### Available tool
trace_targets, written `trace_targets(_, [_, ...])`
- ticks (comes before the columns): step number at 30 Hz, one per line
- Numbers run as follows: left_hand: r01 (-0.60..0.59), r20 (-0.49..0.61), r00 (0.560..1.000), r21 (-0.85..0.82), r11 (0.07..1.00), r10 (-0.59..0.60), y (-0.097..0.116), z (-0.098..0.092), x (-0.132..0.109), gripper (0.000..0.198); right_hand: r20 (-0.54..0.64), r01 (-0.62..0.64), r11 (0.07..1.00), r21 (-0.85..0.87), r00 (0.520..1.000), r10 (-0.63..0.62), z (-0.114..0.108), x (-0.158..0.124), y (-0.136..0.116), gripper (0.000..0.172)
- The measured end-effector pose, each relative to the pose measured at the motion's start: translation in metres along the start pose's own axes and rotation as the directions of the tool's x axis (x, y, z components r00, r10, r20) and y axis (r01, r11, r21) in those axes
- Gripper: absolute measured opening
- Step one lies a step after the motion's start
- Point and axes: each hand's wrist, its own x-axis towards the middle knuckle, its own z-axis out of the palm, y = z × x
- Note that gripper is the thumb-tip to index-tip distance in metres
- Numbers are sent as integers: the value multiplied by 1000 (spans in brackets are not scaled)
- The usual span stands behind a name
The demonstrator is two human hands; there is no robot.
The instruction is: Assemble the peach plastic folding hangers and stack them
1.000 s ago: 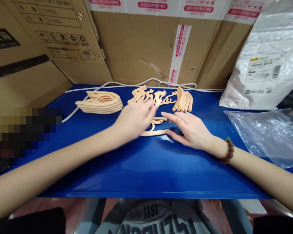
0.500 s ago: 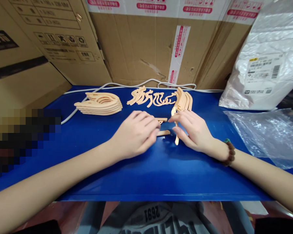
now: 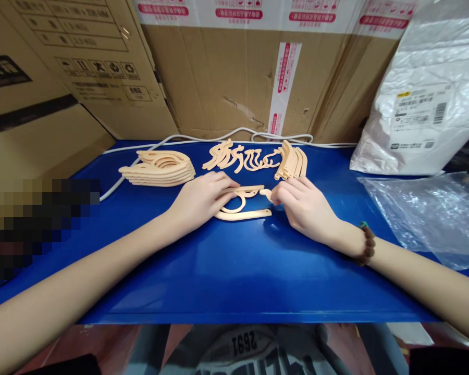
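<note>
My left hand (image 3: 199, 200) is closed round the left end of a beige plastic hanger piece (image 3: 246, 214), which lies on the table with a curved inner loop and two long arms pointing right. Between the fingertips of my right hand (image 3: 308, 211) is a small beige hook (image 3: 265, 193), mostly covered by the fingers. Its visible end is close to the right end of the upper arm; whether they touch, I cannot tell. Behind my hands lie several loose S-shaped hooks (image 3: 254, 159) and a row of curved beige arms (image 3: 295, 162). Similar looped pieces are stacked (image 3: 160, 175) at left.
A white cable (image 3: 172, 137) runs along the back of the blue table (image 3: 234, 281). Cardboard boxes (image 3: 219, 78) wall off the back and left. On the right stand a white parcel bag (image 3: 418, 104) and a flat clear plastic bag (image 3: 426, 213).
My left hand has moved left along the hanger piece, uncovering its loop and arms. In my right hand, the hook has turned from pointing toward me to pointing left at the piece.
</note>
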Motion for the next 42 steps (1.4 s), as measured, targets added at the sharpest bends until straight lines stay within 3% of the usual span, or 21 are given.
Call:
trace_targets(6, [62, -22, 998, 3, 998, -62, 8, -3, 0, 27, 98, -115, 981, 158, 990, 101, 0, -2, -3, 25])
trace_targets(12, [-148, 28, 988, -149, 978, 154, 25, 0, -7, 31, 165, -231, 953, 194, 966, 201, -2, -3, -4, 21])
trace_targets(19, [-199, 151, 963, -171, 965, 225, 26, 4, -8, 23, 340, -304, 949, 82, 904, 260, -2, 3, -7, 23])
trace_targets(26, [-196, 144, 962, -227, 954, 232, 25, 1, -7, 22, 248, -377, 924, 59, 902, 352, 0, 0, -5, 33])
trace_targets(31, [-162, 88, 977, -273, 948, 193, 25, -1, -6, 18, 277, -473, 880, 50, 853, 443, -1, 2, -6, 35])
trace_targets(42, [-160, 84, 978, -294, 942, 192, 24, 3, -7, 18, 364, -418, 901, 115, 862, 354, -2, 3, -4, 40])
